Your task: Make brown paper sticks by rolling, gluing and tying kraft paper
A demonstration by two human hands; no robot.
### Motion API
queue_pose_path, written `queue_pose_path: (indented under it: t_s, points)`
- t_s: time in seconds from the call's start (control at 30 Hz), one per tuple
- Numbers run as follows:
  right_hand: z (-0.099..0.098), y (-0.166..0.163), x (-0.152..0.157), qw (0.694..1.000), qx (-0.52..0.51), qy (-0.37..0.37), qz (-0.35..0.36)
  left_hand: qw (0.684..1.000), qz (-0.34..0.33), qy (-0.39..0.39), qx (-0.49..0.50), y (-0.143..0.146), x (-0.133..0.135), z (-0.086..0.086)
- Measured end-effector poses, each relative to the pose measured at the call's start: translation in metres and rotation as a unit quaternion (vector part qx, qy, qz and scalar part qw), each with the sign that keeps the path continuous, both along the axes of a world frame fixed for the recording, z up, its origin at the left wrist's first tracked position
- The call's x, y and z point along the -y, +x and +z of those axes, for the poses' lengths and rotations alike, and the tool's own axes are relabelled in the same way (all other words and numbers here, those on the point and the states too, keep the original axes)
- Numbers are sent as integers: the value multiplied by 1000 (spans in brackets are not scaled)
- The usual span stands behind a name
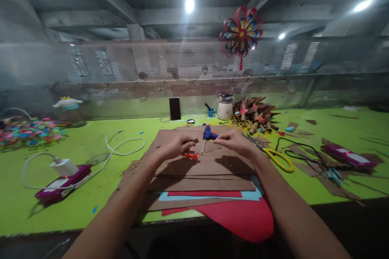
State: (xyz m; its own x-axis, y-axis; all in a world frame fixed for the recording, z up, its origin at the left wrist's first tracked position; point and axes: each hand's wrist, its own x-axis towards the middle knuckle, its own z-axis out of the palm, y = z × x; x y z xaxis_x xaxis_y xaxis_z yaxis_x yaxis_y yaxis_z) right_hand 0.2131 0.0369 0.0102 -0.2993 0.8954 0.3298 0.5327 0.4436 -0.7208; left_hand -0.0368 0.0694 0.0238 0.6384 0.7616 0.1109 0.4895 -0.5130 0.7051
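My left hand (176,146) is closed on a small brown cardboard piece (193,141) above the stacked cardboard (194,169). From that piece a thin yellow string (206,141) runs taut to the right. My right hand (233,141) pinches the string's other end between thumb and fingers. Just beyond the string, a blue glue gun (209,132) lies on the cardboard with a clear glue stick showing. Close below my left fingers is an orange-red cutter (192,155).
Yellow-handled scissors (278,160) lie right of the cardboard. Purple power strips (60,186) with cords flank the work area. Rolled cardboard pieces (257,113) and a white jug (225,107) stand behind. Red paper (243,214) overhangs the front edge. Colourful paper stars (33,131) lie left.
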Motion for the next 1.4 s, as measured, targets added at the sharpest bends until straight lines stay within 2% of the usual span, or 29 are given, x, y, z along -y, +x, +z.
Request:
queue_pose_path:
  t_s: [0.23, 0.33, 0.43, 0.57, 0.67, 0.77, 0.87, 0.93, 0.97, 1.03, 1.07, 1.1, 1.13, 1.2, 1.3, 1.4]
  points:
    - [1, 13, -1, 1000, -9, -12, -7, 999, 21, 4, -50, -35, 6, 14]
    - [1, -2, 4, 999, -45, -12, -17, 994, 35, 23, -97, -60, 15, 28]
    - [5, -30, 13, 995, -95, -15, -10, 987, 64, 34, -144, -93, 24, 47]
    - [25, -67, 29, 976, -204, -40, 67, 980, 96, 48, -169, -127, 41, 75]
    - [46, -82, 41, 937, -315, -33, 146, 984, 80, 69, -141, -125, 57, 81]
    - [58, -81, 50, 920, -353, -25, 169, 990, 42, 97, -94, -100, 66, 68]
    - [55, -55, 50, 936, -320, -6, 146, 986, -5, 155, -58, -67, 65, 42]
    - [50, -28, 45, 969, -237, 35, 60, 984, -25, 168, -58, -48, 59, 25]
    - [48, -14, 42, 981, -177, 75, -21, 982, -33, 176, -59, -40, 54, 18]
    - [45, 6, 37, 962, -68, 186, -189, 977, -50, 198, -64, -26, 46, 7]
    - [43, 10, 35, 946, -27, 226, -232, 972, -61, 215, -68, -19, 42, 3]
    - [40, 9, 34, 940, 1, 243, -237, 967, -72, 232, -73, -13, 38, 0]
    - [36, 4, 33, 951, 22, 231, -205, 961, -80, 250, -81, -8, 35, -1]
    - [23, -15, 30, 987, 39, 130, -86, 948, -88, 286, -106, 0, 31, -4]
    - [3, -48, 28, 997, 47, -6, 56, 928, -84, 330, -153, 5, 28, -9]
    - [-8, -68, 32, 993, 72, -11, 97, 923, -72, 335, -176, 4, 24, -18]
